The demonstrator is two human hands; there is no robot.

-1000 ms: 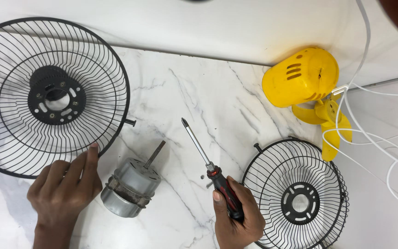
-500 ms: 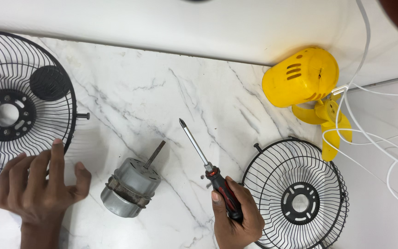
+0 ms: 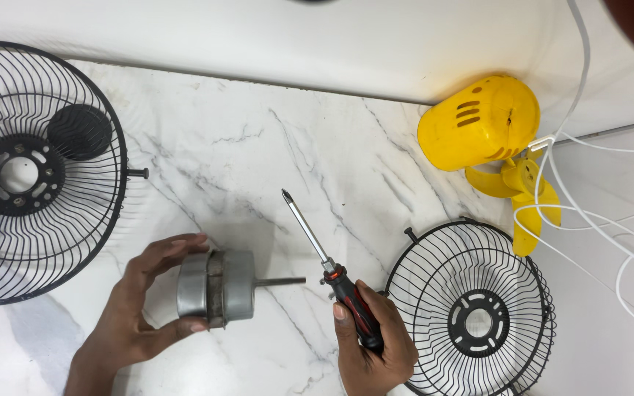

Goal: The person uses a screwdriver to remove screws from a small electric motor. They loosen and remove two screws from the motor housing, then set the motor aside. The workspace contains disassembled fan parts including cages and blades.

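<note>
My left hand grips a silver fan motor lying on its side on the white marble top, its shaft pointing right. My right hand holds a screwdriver by its red and black handle, the tip aimed up and to the left, a little above the motor's shaft. The two hands are apart, with the shaft's end close to the screwdriver's handle.
A large black fan guard with a round black cap lies at the left. A smaller black guard sits by my right hand. A yellow motor housing, yellow blades and white cables are at the right.
My left hand pushed the large guard leftward, then took hold of the motor and turned it onto its side. My right hand and the screwdriver barely moved.
</note>
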